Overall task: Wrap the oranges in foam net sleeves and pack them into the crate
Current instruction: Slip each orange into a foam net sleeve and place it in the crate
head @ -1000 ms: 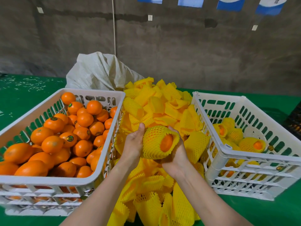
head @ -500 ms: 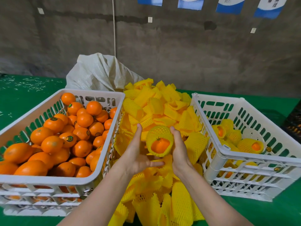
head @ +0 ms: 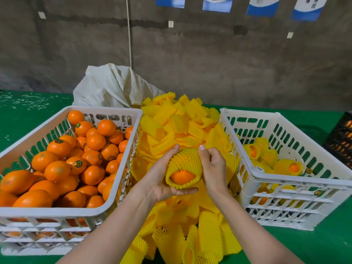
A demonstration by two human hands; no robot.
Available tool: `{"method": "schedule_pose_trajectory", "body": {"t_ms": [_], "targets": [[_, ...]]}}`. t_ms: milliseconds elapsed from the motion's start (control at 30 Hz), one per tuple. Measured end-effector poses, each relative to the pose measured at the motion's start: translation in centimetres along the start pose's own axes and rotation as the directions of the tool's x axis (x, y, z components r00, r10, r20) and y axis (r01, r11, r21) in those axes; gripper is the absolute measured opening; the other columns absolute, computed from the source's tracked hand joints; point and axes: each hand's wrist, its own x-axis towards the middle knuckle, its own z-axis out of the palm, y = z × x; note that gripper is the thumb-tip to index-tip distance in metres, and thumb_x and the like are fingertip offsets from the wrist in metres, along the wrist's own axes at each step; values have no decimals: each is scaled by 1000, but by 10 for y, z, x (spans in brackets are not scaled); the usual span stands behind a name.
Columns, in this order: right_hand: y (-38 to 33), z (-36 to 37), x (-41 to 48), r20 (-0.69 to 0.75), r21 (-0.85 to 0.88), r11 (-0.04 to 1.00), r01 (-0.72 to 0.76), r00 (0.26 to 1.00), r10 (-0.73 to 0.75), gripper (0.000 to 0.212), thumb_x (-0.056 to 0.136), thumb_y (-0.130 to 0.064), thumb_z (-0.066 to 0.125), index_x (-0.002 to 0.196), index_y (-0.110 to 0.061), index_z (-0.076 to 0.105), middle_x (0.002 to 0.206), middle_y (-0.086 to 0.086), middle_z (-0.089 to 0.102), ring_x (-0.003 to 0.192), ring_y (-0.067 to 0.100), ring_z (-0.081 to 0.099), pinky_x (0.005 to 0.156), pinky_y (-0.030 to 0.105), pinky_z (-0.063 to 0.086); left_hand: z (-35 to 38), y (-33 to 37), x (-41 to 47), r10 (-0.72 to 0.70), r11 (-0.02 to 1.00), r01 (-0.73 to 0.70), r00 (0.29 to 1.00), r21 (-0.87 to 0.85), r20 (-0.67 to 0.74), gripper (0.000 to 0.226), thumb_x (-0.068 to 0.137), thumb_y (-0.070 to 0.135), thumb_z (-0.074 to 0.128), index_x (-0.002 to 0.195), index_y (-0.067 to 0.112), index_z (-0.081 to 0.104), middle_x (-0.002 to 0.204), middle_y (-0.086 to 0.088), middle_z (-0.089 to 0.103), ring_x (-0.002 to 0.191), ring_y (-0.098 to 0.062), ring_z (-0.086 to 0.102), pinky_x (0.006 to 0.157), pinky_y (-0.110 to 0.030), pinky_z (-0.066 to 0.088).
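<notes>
An orange [head: 182, 176] sits inside a yellow foam net sleeve [head: 185, 161], its bare end facing me. My left hand [head: 162, 180] cups the sleeved orange from the left and below, thumb stretched under it. My right hand [head: 214, 168] holds it from the right, fingers curled against the sleeve. Both hover over the pile of loose yellow sleeves [head: 177, 128] in the middle. The white crate [head: 285, 180] on the right holds several wrapped oranges [head: 287, 166]. The white crate [head: 62, 211] on the left is full of bare oranges [head: 76, 149].
A green table [head: 22, 115] carries both crates. A white woven sack [head: 114, 86] lies behind the sleeve pile. A dark crate [head: 342, 138] shows at the far right edge. A grey wall rises behind.
The sleeved orange has turned so its open end faces me and sits lower between my hands. My left thumb has slid under it, and my right fingers have curled onto the sleeve.
</notes>
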Motion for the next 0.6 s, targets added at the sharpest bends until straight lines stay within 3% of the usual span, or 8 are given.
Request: {"method": "schedule_pose_trajectory", "body": {"t_ms": [167, 233, 333, 467, 600], "targets": [[1, -4, -3, 57, -31, 986, 164, 985, -162, 23, 91, -31, 47, 71, -20, 39, 62, -5, 33, 55, 4, 32, 54, 31, 28, 4, 4, -6, 26, 999, -28, 998, 20, 62, 55, 61, 46, 70, 105, 13, 67, 93, -19, 72, 76, -34, 70, 67, -49, 57], [4, -9, -3, 134, -20, 994, 108, 985, -104, 15, 88, -38, 45, 88, -24, 46, 75, -8, 46, 63, -1, 45, 56, 19, 36, 5, 8, -8, 126, 982, -133, 990, 134, 62, 48, 64, 41, 69, 103, 13, 67, 93, -13, 73, 78, -27, 71, 69, -38, 57], [7, -17, 0, 298, 32, 999, -45, 954, 33, 30, 89, -42, 45, 119, -38, 44, 110, -22, 51, 90, -22, 50, 71, 3, 41, 8, 12, -9, 325, 875, -288, 945, 389, -31, 58, 71, 30, 73, 123, 12, 55, 99, -8, 70, 87, -23, 68, 76, -37, 55], [2, -19, -7, 519, 128, 981, -144, 853, 58, 40, 84, -45, 51, 121, -54, 40, 123, -46, 39, 114, -25, 37, 84, 2, 40, 13, 13, -5, 387, 847, -319, 918, 425, -83, 66, 74, 38, 70, 131, 13, 48, 116, -12, 65, 103, -27, 64, 95, -49, 50], [-4, -23, -5, 443, 151, 988, -41, 896, -30, 64, 84, -33, 65, 135, -48, 29, 140, -30, 31, 120, -24, 32, 86, 0, 35, 26, 12, 9, 418, 876, -352, 895, 329, -154, 52, 87, 49, 54, 123, 12, 57, 115, -12, 67, 104, -29, 65, 98, -49, 48]]}}
